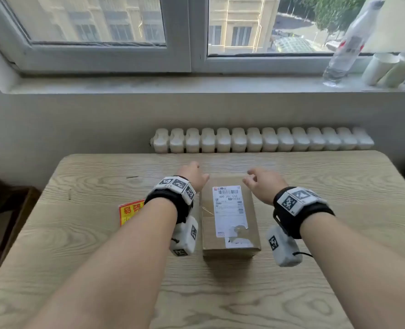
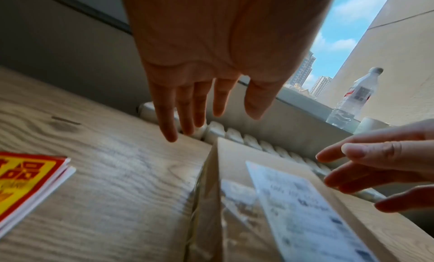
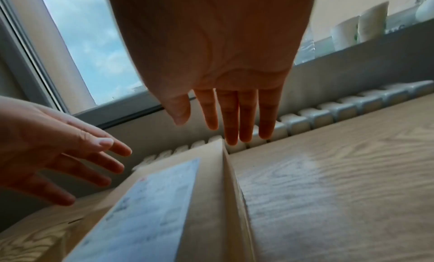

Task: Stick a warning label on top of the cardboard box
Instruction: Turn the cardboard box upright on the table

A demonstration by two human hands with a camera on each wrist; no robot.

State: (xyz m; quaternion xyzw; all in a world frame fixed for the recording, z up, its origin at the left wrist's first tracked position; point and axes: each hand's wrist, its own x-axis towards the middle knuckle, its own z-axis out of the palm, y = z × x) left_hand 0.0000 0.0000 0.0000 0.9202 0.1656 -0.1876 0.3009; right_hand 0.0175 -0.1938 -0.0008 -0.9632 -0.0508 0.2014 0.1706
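Head view: cardboard box (image 1: 230, 217) sits mid-table w/ a white shipping slip on top; left hand (image 1: 192, 175) and right hand (image 1: 263, 184) flank its far end, both empty. Left wrist view: fingers straight, clear of the box; warning label pad (image 2: 25, 184) lies just left, untouched. Right wrist view: fingers loose, holding nothing. Step looks like squaring the box; next: grab and peel a label.

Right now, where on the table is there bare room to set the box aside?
Bare wood lies right of the cardboard box and along the table near edge. Left is tighter: the warning label pad lies there.
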